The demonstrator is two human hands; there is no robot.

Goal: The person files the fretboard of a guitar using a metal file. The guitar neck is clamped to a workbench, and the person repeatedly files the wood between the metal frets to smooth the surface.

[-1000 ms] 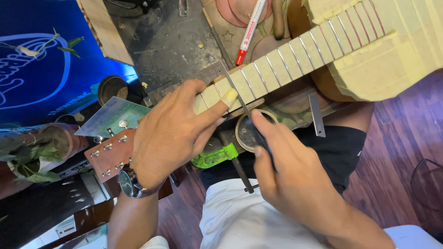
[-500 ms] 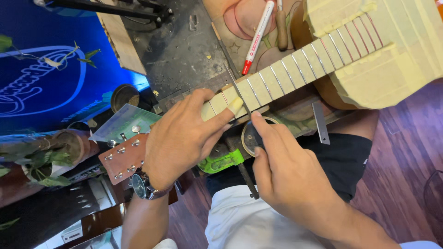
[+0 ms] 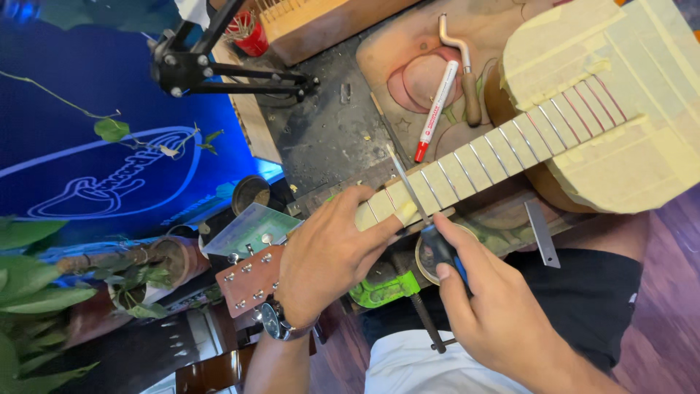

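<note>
Since half a second ago the view has tipped a little upward, so more of the counter top and a black jointed stand (image 3: 219,69) now show; both hands have kept their places on the guitar neck (image 3: 481,157).

Left hand (image 3: 328,255): its fingers (image 3: 350,197) are curled shut over the neck near the nut end, thumb lying along the near edge, clamping the neck from above. A wristwatch (image 3: 275,321) sits on that wrist, and the reddish headstock (image 3: 248,281) with its metal tuner posts pokes out just left of the hand.

Right hand (image 3: 503,321): its fingers (image 3: 445,273) are closed around the dark blue-and-black handle of a thin metal file (image 3: 412,197), whose blade slants up across the fretboard, touching it just beside the left thumb.

Cream masking tape covers the fretboard between the frets and wraps the guitar body (image 3: 620,95) at upper right. Beyond the neck, a worn dark counter (image 3: 328,131) carries a red-capped white marker (image 3: 436,111), a wooden-handled bent metal tool (image 3: 467,66) and a wooden board (image 3: 408,44). A small steel ruler (image 3: 541,232) lies under the neck on the near side, and a green clamp (image 3: 383,288) sits below, between the two hands. A blue panel with a white drawing (image 3: 109,175) fills the left, with green leaves (image 3: 29,284) in the lower corner. Dark wooden flooring (image 3: 671,292) shows at right.

The file crosses the neck right between the two hands, gripped by the right and touching the left thumb's side.
</note>
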